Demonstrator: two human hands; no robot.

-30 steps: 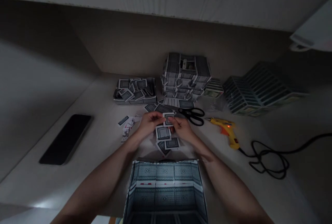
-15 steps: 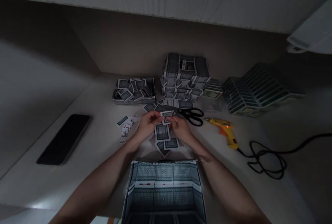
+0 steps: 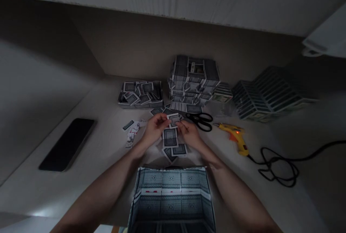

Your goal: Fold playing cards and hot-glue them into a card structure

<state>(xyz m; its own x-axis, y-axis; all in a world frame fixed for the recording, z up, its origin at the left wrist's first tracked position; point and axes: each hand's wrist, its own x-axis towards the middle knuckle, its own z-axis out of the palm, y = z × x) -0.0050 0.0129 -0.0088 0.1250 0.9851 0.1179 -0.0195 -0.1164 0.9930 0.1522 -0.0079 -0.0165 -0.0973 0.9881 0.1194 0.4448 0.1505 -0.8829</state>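
Between my two hands is a small playing card [image 3: 173, 120] with a dark patterned back and white edge. My left hand [image 3: 156, 129] pinches it at its left side, thumb on top. My right hand [image 3: 190, 133] has its fingers closed at the card's right edge. Just below lies another playing card [image 3: 170, 138], face down, and beneath that a further card [image 3: 179, 150] overlaps others. Nearest to me stands an open box made of playing cards [image 3: 171, 179], between my forearms. Black scissors [image 3: 201, 120] lie beyond my right hand.
A yellow glue gun [image 3: 234, 135] with a lit orange light and a coiled black cord [image 3: 278, 164] lies right. A phone [image 3: 67, 144] rests left. Behind are a tray of cards [image 3: 140, 105], a card-built structure [image 3: 193, 81] and dark card stacks [image 3: 270, 92]. Cut scraps [image 3: 132, 130] lie left.
The held card has tilted slightly and shows more of its back, as my right fingers shift a little to the right. The rest stays as it was.
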